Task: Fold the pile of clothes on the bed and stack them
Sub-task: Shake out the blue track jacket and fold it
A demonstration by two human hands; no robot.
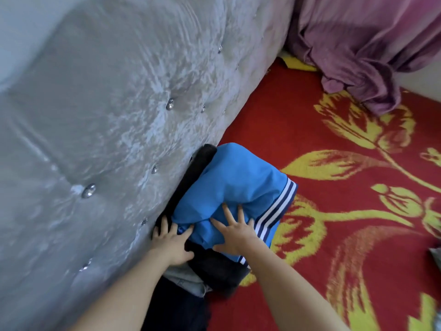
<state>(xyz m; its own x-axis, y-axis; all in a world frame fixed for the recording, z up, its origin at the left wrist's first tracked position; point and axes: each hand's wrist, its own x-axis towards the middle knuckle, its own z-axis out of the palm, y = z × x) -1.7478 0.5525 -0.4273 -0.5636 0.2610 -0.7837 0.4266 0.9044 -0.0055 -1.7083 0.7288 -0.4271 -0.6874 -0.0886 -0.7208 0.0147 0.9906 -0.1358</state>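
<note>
In the lower middle of the frame, the folded blue garment (233,187) lies on top of a stack of dark clothes (214,266), against the grey tufted headboard (107,127). The right hand (235,231) presses flat and spread on it, holding nothing. The left hand (170,242) rests open at the stack's edge. Stacking seems nearly finished; no unfolded pile shows on the red bedcover (358,235).

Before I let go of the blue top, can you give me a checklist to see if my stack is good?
1. Blue garment on top of the stack: ok.
2. Left hand and right hand pressing it flat: ok.
3. Blue garment smooth: not ok, bulging in the middle.
4. Dark clothes underneath lined up: not ok, edges stick out.
5. Stack resting against the grey headboard: ok.
6. More clothes left to fold: cannot tell.
</note>
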